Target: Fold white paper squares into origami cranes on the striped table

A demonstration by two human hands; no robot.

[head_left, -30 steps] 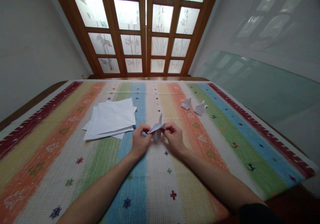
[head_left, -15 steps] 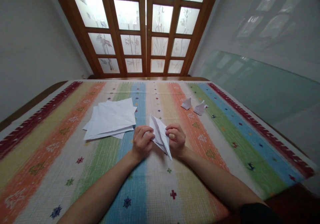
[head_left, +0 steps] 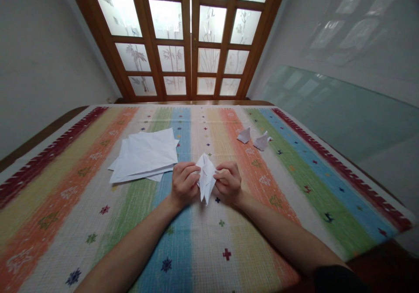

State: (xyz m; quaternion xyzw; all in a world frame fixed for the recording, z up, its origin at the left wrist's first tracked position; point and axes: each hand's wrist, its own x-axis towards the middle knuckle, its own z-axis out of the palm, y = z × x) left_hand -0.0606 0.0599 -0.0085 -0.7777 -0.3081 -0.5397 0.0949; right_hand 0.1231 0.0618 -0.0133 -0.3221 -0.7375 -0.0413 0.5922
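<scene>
Between my hands is a piece of folded white paper (head_left: pixel 206 177), shaped like a narrow diamond with a split lower tip. My left hand (head_left: pixel 185 181) pinches its left corner between thumb and fingers. On the opposite corner, my right hand (head_left: pixel 228 180) has a similar pinch. The paper is held just above the striped tablecloth, with its long points facing away from me and toward me. A stack of white paper sheets (head_left: pixel 147 153) lies to the left of my left hand, loosely fanned.
Two small folded paper pieces (head_left: pixel 261 141) sit on the tablecloth (head_left: pixel 209 249) at the right, beyond my right hand. Past the far table edge stand wooden doors (head_left: pixel 193 44) with frosted panes. A glass panel (head_left: pixel 327 110) leans along the right wall.
The folded paper has turned from a slant to nearly upright in view and looks narrower, its layers drawn together. My hands have shifted slightly and keep their pinch.
</scene>
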